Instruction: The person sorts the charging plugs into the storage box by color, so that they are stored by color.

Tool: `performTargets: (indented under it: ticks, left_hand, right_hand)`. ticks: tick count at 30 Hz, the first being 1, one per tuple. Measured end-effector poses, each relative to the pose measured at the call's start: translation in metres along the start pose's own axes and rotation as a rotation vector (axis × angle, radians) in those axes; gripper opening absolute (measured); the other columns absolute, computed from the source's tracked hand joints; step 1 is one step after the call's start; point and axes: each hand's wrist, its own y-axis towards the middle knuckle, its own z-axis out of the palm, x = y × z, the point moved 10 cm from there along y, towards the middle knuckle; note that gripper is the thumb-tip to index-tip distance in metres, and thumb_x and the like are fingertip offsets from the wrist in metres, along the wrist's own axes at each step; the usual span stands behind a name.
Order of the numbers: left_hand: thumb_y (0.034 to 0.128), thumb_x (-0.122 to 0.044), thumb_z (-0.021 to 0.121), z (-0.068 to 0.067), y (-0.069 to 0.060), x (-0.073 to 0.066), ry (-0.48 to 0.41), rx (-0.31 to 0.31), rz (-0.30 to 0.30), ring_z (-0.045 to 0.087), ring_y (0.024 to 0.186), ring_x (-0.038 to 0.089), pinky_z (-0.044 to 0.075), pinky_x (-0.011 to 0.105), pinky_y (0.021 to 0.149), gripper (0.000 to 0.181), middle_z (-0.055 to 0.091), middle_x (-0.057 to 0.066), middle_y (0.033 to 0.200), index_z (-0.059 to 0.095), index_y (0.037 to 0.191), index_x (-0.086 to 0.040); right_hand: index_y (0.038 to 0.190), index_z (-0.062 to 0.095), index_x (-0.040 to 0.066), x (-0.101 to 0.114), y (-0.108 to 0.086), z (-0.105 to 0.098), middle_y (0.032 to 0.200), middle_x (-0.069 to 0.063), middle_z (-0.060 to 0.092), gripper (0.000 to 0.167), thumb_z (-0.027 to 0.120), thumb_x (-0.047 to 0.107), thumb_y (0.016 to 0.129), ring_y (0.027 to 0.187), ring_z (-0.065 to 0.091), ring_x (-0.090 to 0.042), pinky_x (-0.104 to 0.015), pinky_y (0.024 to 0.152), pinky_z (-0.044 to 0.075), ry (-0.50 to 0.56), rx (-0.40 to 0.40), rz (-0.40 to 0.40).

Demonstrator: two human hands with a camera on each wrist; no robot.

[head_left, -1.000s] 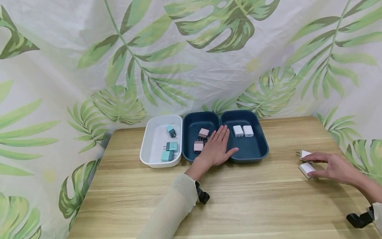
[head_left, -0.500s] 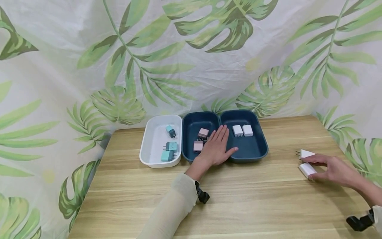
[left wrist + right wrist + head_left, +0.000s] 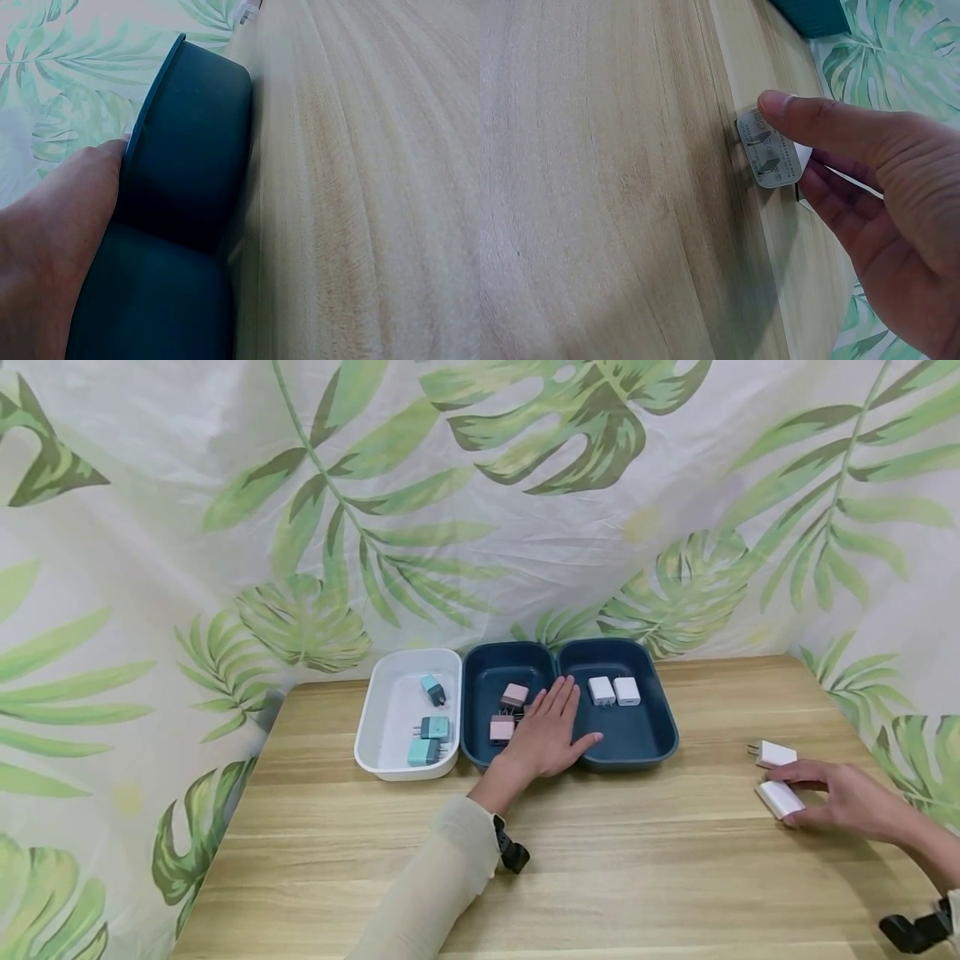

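My right hand (image 3: 855, 797) pinches a white plug charger (image 3: 780, 799) between thumb and fingers, at the right of the table. In the right wrist view, the prong face of that charger (image 3: 769, 154) is turned to the camera. Just behind it lies a second white charger (image 3: 776, 753), its prongs pointing left. My left hand (image 3: 546, 735) rests with straight fingers across the adjoining rims of the middle dark blue tray (image 3: 498, 653) and the right dark blue tray (image 3: 626, 739). Two white chargers (image 3: 613, 691) are in the right tray. Pink chargers (image 3: 502, 728) sit in the middle one, partly hidden by my hand.
A white tray (image 3: 386, 718) holding 3 teal chargers (image 3: 433, 727) stands at the left end of the row. The wooden table (image 3: 645, 860) reaches a leaf-patterned cloth (image 3: 570, 560) hanging behind the trays.
My right hand has drawn the held charger slightly toward me, and the gap to the charger behind it has widened. My left hand stays on the tray rims.
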Motion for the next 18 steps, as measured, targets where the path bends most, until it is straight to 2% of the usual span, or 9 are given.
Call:
performTargets:
  ticks: [10,18]
  left_hand:
    - [0.1077,-0.071,0.03,0.0,-0.0006,-0.0001,-0.006,0.0,0.0,-0.005,0.165,0.019,0.005,0.042,0.133,0.091,0.001,0.006,0.179,0.012,0.171,-0.009]
    - [0.1074,-0.071,0.029,0.0016,0.0008,0.0007,-0.01,0.001,-0.003,-0.008,0.164,0.018,0.005,0.043,0.133,0.091,-0.001,0.005,0.179,0.011,0.171,-0.009]
  right_hand:
    - [0.117,0.076,0.003,0.0011,-0.0003,-0.0005,0.123,0.032,0.06,0.058,0.101,0.008,0.064,0.1,0.062,0.013,-0.003,0.081,0.048,0.006,-0.011,-0.008]
    - [0.118,0.076,0.001,0.0014,0.0006,0.0016,0.122,0.031,0.06,0.059,0.101,0.009,0.065,0.098,0.063,0.012,-0.004,0.08,0.048,0.01,0.006,-0.005]
